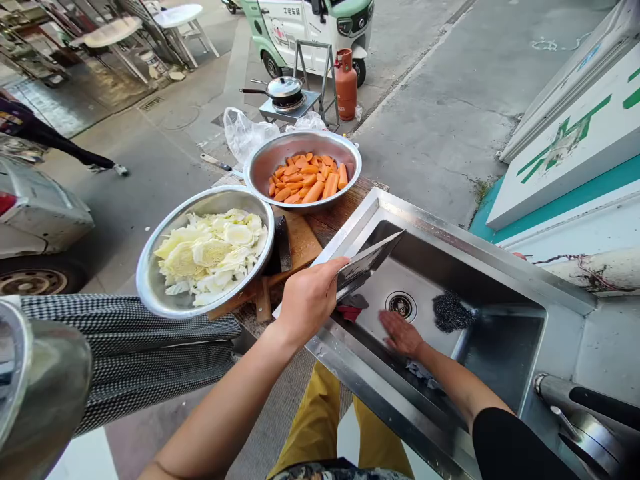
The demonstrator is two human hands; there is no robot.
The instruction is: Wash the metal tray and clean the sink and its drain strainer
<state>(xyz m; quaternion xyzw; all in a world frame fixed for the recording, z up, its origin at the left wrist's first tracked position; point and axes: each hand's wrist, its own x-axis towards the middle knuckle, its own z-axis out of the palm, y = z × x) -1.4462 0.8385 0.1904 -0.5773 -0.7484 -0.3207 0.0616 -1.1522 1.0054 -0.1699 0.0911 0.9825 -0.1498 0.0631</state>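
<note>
My left hand (309, 295) is closed around the handle of a cleaver (369, 261), whose blade slants over the steel sink (483, 265). My right hand (400, 333) reaches down into the basin, fingers spread flat on the bottom, just left of the drain (401, 305). A dark scouring pad (451, 311) lies right of the drain. A red rag (350, 312) sits under the cleaver by the sink wall.
A steel bowl of chopped cabbage (210, 250) and a steel bowl of carrot pieces (307, 179) stand on a wooden board (303, 240) left of the sink. Behind are a pan on a burner (283, 90), a gas cylinder (345, 83) and a small vehicle (310, 27). A tap (580, 427) is at lower right.
</note>
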